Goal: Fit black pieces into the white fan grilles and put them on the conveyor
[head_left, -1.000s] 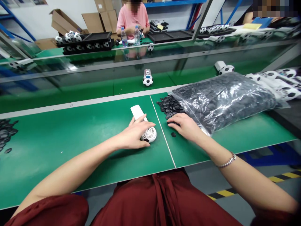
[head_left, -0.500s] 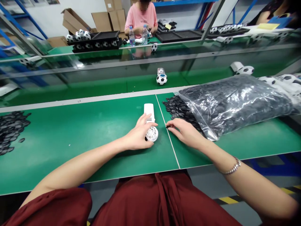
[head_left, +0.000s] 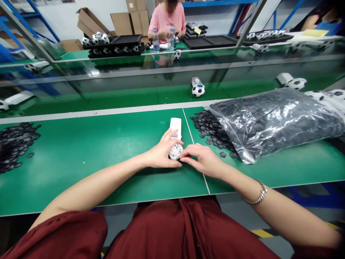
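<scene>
Two hands meet on one white lattice ball at the near edge of the green bench.

The left hand [head_left: 161,155] cups the white lattice ball [head_left: 175,151] from its left side, fingers curled around it; the right hand [head_left: 203,161] pinches at the ball's right side, fingertips touching it, though whether a black piece sits between them cannot be told. The ball is a single hollow shell of open cells, joined to one white handle [head_left: 175,126] that lies flat, pointing away from the hands. Just right of the right hand lies one loose heap of black pieces [head_left: 208,127], spilling from one clear bag [head_left: 272,120]. Well left of the left hand sits a second black heap [head_left: 16,144]. Beyond the hands, one finished black-and-white ball [head_left: 198,90] stands alone.
</scene>
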Demonstrator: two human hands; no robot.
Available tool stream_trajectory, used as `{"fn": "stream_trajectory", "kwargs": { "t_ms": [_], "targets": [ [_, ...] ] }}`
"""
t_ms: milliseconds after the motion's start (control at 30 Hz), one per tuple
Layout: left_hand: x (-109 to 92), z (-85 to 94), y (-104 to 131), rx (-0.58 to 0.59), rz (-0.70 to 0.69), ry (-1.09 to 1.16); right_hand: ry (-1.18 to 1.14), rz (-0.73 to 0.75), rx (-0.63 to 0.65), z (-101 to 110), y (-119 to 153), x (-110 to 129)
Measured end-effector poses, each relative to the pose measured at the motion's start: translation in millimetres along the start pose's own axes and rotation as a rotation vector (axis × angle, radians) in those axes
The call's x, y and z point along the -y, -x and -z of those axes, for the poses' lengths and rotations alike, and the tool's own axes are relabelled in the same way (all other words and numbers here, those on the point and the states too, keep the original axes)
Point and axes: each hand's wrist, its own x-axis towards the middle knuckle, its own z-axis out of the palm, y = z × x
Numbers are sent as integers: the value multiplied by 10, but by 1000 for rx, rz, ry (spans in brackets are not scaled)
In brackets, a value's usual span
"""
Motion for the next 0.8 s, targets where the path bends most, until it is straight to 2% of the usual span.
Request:
{"fn": "stream_trajectory", "kwargs": {
  "t_ms": [167,333,500,600,700,800],
  "targets": [
    [-3,-16,2,-23,-7,20,53,-58,-39,-11,-30,37],
    [1,-40,13,-48,-32,15,-75,-118,-87,-58,-22,-46],
    [32,-42,-9,-81,-114,-26,-82,-188,-87,-149,-29,-63],
    [45,-23,-29,-63,-132,-20,-63,-213,-52,-108,-45,-88],
    [49,-8,-30,-36,-144,-4,88,-246,-71,82,7,-225],
    [49,4,-23,-26,-142,10,456,-279,-130,306,159,-429]
  ]
}}
